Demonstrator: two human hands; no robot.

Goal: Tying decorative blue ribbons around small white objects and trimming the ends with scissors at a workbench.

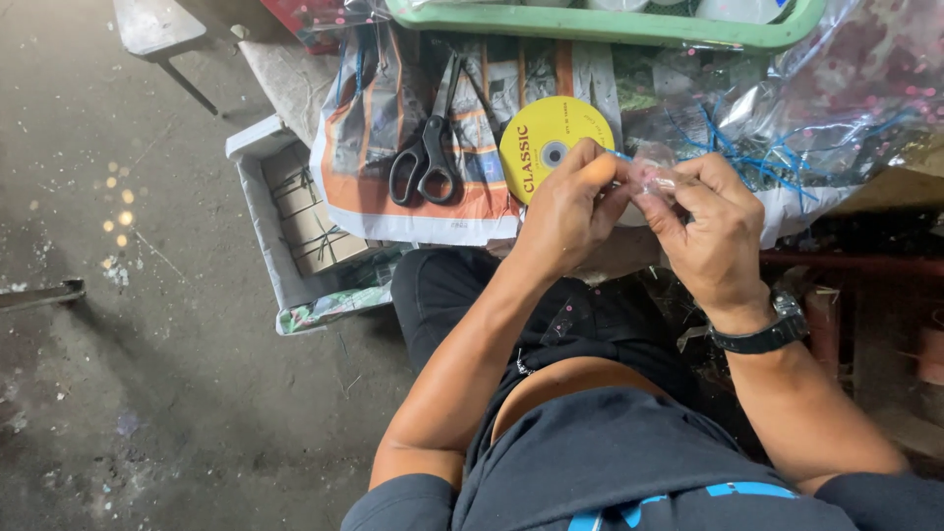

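Hands meet above the near edge of the worktop (295,84): the left hand (565,211) and right hand (710,231) pinch a small clear plastic packet (652,175) between closed fingertips, apparently pressing or twisting its mouth. Black scissors (425,162) and a yellow disc (551,147) lie on printed paper (393,206) just beyond. Finishing the packet likely calls for a firm, steady pinch.

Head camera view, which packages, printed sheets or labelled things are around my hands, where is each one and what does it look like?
Yellow printed disc: round, on the printed sheet, above the left hand.
Orange, white and blue printed sheet: flat, under the black scissors.
Small clear plastic packet: pinched by both hands, right hand.
Clear plastic bags: crumpled, pink-speckled, far right.
Open cardboard box: grey, on the floor, left.
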